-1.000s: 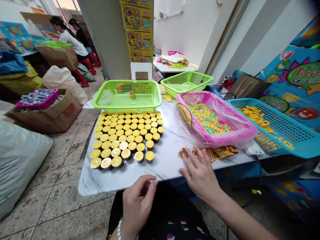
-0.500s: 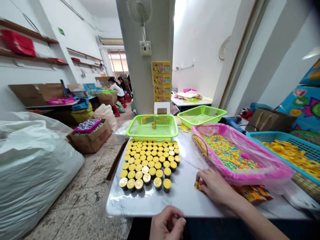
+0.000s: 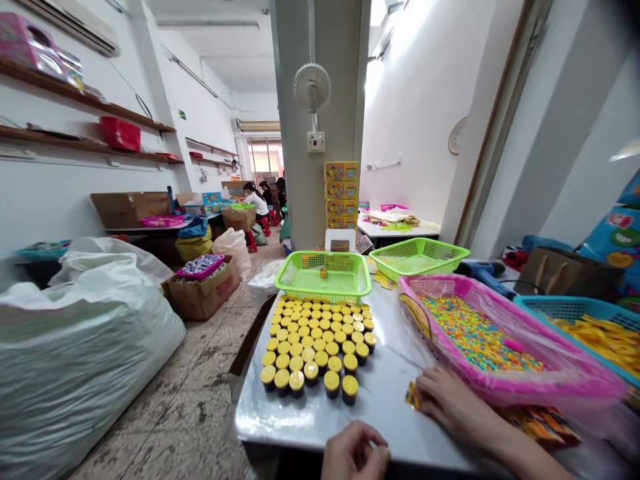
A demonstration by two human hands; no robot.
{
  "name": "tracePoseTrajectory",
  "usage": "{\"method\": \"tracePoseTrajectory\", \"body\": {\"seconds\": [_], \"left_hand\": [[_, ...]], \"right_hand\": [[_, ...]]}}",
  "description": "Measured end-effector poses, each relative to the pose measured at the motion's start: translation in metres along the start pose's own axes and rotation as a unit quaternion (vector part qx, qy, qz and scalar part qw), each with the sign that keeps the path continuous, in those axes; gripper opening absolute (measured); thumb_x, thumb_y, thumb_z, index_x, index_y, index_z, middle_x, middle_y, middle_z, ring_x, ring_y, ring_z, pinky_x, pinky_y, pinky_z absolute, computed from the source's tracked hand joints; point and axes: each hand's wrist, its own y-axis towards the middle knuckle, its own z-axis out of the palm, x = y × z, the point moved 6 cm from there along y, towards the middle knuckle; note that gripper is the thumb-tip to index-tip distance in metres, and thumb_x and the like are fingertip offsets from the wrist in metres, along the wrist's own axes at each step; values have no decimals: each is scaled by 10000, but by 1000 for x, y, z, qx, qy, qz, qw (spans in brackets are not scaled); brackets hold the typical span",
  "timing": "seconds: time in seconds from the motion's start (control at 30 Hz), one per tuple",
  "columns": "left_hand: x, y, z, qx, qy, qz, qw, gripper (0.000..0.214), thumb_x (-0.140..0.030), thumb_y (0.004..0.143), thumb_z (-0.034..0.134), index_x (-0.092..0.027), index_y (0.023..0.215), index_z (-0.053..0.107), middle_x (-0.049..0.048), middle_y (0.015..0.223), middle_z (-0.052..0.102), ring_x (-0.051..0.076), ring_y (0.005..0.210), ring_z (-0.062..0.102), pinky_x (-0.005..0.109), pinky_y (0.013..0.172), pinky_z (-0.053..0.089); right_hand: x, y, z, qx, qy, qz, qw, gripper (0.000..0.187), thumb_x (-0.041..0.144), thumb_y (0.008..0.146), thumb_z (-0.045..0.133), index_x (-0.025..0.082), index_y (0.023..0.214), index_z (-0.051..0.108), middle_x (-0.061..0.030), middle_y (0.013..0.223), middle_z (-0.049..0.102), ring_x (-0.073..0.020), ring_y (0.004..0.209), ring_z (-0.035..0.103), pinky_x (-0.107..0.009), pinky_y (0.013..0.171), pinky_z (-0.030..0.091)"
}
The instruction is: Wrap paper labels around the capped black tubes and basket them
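My right hand (image 3: pixel 447 399) rests on the table beside the pink basket, its fingers closed on a small printed yellow-orange piece (image 3: pixel 413 395), perhaps a label; most of it lies hidden under the fingers. At the table's front edge is my left hand (image 3: pixel 354 452), fingers curled and thumb close to the forefinger. I cannot make out whether anything is pinched there. Rows of small dark tubs with yellow lids (image 3: pixel 307 343) stand upright, left of my right hand. More printed orange-and-black pieces (image 3: pixel 545 425) lie partly under the pink basket.
A pink basket (image 3: pixel 575 387) lined with plastic holds colourful candy-like beads. Beside it, a blue basket (image 3: pixel 615 308) contains yellow rings. Two green baskets (image 3: pixel 325 293) (image 3: pixel 425 250) stand farther back. A blue heat-gun-like tool (image 3: pixel 483 272) lies behind. Large white sacks (image 3: pixel 85 360) fill the left floor.
The camera view has tilted up and turned left, so things appear lower and farther right. Both hands stay in much the same places, the right still on the printed piece.
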Motion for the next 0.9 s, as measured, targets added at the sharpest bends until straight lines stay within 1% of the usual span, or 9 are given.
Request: {"method": "tracePoseTrajectory", "body": {"seconds": [0.1,0.2,0.27,0.37,0.43,0.57,0.63,0.77,0.9], "left_hand": [[-16,-6,8,10,-11,-2,1000,334,-491,797,662,-161,849,667,-20,526,561,83,370,427,194,385,284],[-30,-4,10,18,-22,12,1000,327,-464,795,669,-151,888,659,-25,550,581,76,379,451,179,389,313],[-32,-1,12,29,-31,14,999,332,-463,805,663,-143,895,657,-22,559,593,72,385,462,172,393,320],[-26,3,15,43,-47,-2,998,356,-480,804,670,-135,892,647,-21,561,597,65,381,457,162,383,299],[-22,3,18,49,-54,-15,997,365,-482,802,674,-131,896,644,-21,564,596,63,384,457,158,381,296],[-22,3,25,59,-51,-27,997,353,-465,809,670,-129,911,645,-24,567,594,58,389,458,155,388,309],[-24,4,27,62,-48,-28,997,345,-455,808,671,-128,916,649,-22,571,598,59,393,463,156,394,312],[-28,2,29,69,-52,-27,996,342,-452,821,664,-131,937,652,-18,592,599,61,402,469,163,402,312],[-33,-1,27,59,-67,-20,996,345,-428,819,681,-144,1009,627,-28,664,596,57,431,485,172,426,344]], "right_hand": [[0,-3,-4,-25,-16,-22,999,154,179,891,522,180,857,672,-103,978,657,-241,935,611,-363,841,470],[1,-4,-8,-39,4,-76,996,255,155,892,537,187,1107,670,-118,1151,633,-241,1085,579,-382,954,443],[-1,-4,-8,-14,20,-98,995,219,163,902,548,188,1065,691,-95,1055,655,-223,1017,597,-363,924,460],[-12,-6,-11,-9,28,-70,997,140,165,893,569,162,938,701,-76,938,651,-211,926,602,-348,875,477],[-17,-7,-14,-14,30,-50,998,143,158,879,582,154,966,695,-77,951,641,-207,923,601,-350,873,484],[-16,-1,-18,-15,40,-73,996,438,124,835,618,208,1265,612,-99,1236,574,-221,1142,557,-392,1005,441],[-14,4,-18,-1,47,-95,994,387,110,816,628,236,1180,666,-82,1233,582,-227,1152,555,-408,1028,424],[-11,9,-24,11,68,-97,993,105,90,767,661,188,793,687,-75,1093,632,-220,1048,585,-394,991,437],[9,-4,-26,19,106,-86,991,62,116,817,613,174,829,631,-31,854,650,-167,800,603,-299,777,484]]}}
